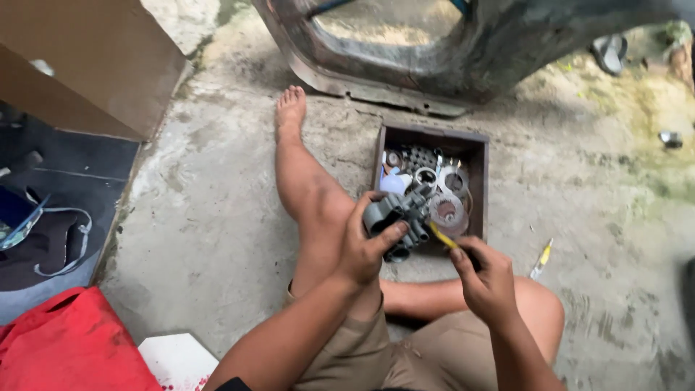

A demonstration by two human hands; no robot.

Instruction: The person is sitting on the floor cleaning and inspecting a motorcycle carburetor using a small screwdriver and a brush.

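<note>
**A:** So what's going on with the hands, left to right?

**B:** Left hand [362,250] is wrapped tight around a grey metal part [397,217], fingers curled over the top, thumb across the front. It's held up over the knee, right at the near edge of the wooden tray [479,148]. Right hand [486,279] is closed in a fist on a yellow-handled tool [443,236], tip pointing up-left and touching the part.

**A:** Anything you can't make out?

**B:** Plenty. The tool's grip is buried in the fist. The tray's rings and small bits blur together behind the part. A second yellow tool [541,258] lies on the concrete floor [210,217], well right.
</note>
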